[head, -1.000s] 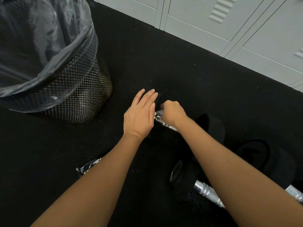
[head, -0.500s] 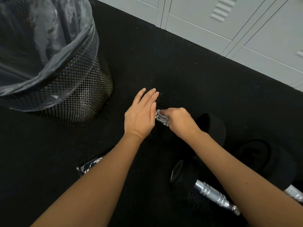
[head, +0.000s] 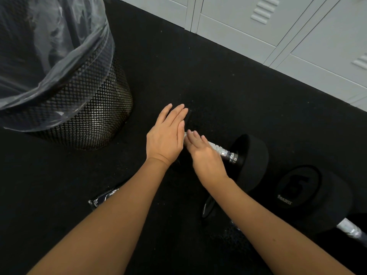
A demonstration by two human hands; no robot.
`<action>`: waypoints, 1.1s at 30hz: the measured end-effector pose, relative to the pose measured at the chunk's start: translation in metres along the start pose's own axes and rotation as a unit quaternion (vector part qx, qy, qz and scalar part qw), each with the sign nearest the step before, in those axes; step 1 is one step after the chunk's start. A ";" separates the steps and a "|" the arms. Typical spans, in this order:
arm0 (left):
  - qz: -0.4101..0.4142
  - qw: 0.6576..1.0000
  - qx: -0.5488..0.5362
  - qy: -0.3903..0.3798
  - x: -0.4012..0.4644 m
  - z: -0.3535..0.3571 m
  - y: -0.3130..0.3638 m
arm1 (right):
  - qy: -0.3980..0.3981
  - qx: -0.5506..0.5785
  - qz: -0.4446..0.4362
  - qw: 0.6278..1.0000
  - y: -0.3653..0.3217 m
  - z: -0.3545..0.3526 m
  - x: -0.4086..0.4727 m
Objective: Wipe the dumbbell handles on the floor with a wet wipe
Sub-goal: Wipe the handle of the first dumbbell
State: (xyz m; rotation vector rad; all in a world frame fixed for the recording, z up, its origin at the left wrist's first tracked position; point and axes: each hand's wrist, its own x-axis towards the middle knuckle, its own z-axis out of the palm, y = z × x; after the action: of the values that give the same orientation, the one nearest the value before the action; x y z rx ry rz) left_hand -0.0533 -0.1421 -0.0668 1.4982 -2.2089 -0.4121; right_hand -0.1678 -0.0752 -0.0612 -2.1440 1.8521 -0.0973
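Observation:
A dumbbell lies on the black floor, its chrome handle (head: 222,151) running into a black right head (head: 252,155). My left hand (head: 166,135) rests flat, fingers straight, on the dumbbell's left head, which it hides. My right hand (head: 202,153) lies over the left part of the handle with its fingers stretched toward the left hand. The thumb is hidden and no wipe shows clearly under it. A second dumbbell head marked "5" (head: 297,187) sits to the right, with a bit of chrome handle (head: 349,229) beyond it.
A black mesh bin (head: 83,108) with a clear liner stands at the left. A shiny wipe packet (head: 103,197) pokes out from under my left forearm. Another black dumbbell head (head: 207,205) lies under my right forearm. Grey lockers (head: 278,26) line the far edge.
My right hand has uncurled from its grip on the handle and now lies along it, leaving more chrome bare on the right. The left hand has stayed in place.

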 end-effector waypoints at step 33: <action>0.008 1.000 0.002 0.008 0.000 0.000 0.000 | 0.050 -0.193 -0.148 0.969 0.024 0.004 0.000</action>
State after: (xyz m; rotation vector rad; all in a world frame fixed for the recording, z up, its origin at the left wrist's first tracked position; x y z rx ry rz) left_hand -0.0533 -0.1419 -0.0672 1.4806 -2.2082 -0.3886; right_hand -0.1901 -0.0776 -0.0715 -2.7211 1.6996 0.1017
